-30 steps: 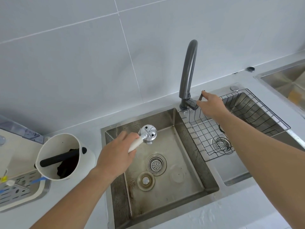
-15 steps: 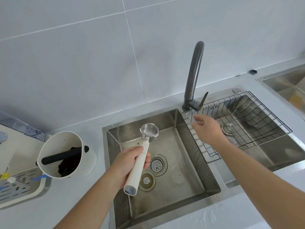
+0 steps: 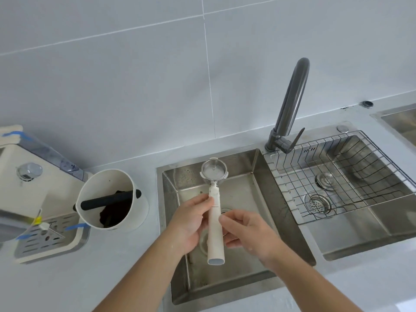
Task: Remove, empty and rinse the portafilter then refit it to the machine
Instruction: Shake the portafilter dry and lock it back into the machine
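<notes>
Holding the rinsed portafilter over the sink, both hands on the handle

Left hand is curled round the upper part of the white handle, fingers closed on it just below the metal neck. Right hand is loosely cupped against the handle's other side, thumb and forefinger touching it; whether it bears any weight I cannot tell. The portafilter is level-ish, basket end pointing away toward the wall, open side up, hanging above the left sink and clear of its floor. Basket looks empty and bright, no grounds visible.

Tap stands behind and to the right; no water visible from its spout. Wire rack sits in the right basin. On the tabletop to the left: white knock box with dark grounds inside, then the espresso machine with its drip tray.

Judgement: rinse appears done, refit pending. To do it well, tip the basket and shake off drips over the sink first, keep one firm grip on the handle, carry it level past the knock box, and line up the lugs before twisting.
</notes>
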`<state>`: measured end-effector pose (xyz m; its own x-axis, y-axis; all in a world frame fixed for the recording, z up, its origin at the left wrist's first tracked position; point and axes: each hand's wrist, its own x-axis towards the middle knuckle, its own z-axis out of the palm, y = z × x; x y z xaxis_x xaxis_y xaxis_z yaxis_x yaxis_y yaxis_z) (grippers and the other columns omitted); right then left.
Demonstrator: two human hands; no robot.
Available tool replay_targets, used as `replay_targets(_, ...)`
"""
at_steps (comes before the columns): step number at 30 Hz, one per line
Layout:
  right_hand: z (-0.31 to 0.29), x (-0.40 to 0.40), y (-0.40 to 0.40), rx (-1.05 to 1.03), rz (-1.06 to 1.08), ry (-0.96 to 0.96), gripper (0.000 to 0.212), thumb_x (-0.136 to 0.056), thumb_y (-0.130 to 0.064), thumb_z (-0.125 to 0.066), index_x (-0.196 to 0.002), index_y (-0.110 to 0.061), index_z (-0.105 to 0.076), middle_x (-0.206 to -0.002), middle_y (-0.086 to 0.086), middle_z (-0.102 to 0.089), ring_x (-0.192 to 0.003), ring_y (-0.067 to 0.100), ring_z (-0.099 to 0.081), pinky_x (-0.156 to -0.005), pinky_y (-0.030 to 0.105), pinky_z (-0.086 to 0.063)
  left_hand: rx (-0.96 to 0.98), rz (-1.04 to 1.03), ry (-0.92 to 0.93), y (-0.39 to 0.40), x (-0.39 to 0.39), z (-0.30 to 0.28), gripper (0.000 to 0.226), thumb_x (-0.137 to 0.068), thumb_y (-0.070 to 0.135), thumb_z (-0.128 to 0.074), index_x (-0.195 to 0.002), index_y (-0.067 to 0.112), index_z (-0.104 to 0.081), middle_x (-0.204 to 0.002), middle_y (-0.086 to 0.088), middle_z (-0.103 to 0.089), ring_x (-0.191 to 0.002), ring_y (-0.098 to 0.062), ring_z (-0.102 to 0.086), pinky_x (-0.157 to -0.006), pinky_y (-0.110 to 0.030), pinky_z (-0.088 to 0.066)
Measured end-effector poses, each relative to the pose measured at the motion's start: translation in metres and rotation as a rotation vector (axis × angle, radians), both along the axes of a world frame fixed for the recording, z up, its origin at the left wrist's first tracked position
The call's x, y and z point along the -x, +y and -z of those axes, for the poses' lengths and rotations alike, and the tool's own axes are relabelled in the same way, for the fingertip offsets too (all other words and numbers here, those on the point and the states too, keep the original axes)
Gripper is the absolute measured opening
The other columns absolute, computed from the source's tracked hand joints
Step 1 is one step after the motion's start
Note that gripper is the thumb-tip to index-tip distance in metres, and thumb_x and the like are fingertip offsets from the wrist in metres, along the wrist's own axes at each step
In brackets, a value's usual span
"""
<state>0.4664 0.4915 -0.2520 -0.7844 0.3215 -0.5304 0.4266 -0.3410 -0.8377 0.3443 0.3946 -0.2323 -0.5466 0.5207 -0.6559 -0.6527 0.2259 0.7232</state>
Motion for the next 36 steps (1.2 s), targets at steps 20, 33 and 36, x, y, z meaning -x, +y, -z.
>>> replay_targets(20,-0.016,0.015,-0.115,0.105,0.028,0.027,0.023,-0.087,-0.001,-0.069,-0.109,-0.003,-0.064,-0.087,0.016,-0.069,-0.07,0.019,-0.07,-0.057,0.028,-0.056,-0.049,0.027,0.235,-0.116,0.014,-0.001,0.016,-0.089,0.01,-0.065,-0.103,0.007,-0.074,-0.087,-0.006,-0.073,-0.082,-0.02,-0.067,-0.083,-0.034,-0.058)
replay_targets(33,-0.018,0.056,-0.279,0.104,0.006,-0.002,0.035,-0.073,-0.013,-0.072,-0.105,-0.002,-0.064,-0.06,-0.005,-0.057,-0.061,0.015,-0.061,-0.056,0.029,-0.053,-0.013,0.079,0.28,-0.282,0.058,0.004,0.019,-0.078,0.019,-0.071,-0.096,0.016,-0.076,-0.084,-0.002,-0.076,-0.08,-0.02,-0.068,-0.093,-0.047,-0.054)
replay_targets(36,-0.014,0.07,-0.314,0.106,-0.019,-0.011,0.036,-0.074,-0.014,-0.072,-0.107,-0.003,-0.065,-0.063,-0.004,-0.058,-0.064,0.017,-0.062,-0.059,0.031,-0.054,0.011,0.068,0.29,-0.32,0.071,0.006,0.019,-0.077,0.019,-0.071,-0.096,0.017,-0.076,-0.083,-0.002,-0.076,-0.081,-0.02,-0.069,-0.092,-0.047,-0.055)
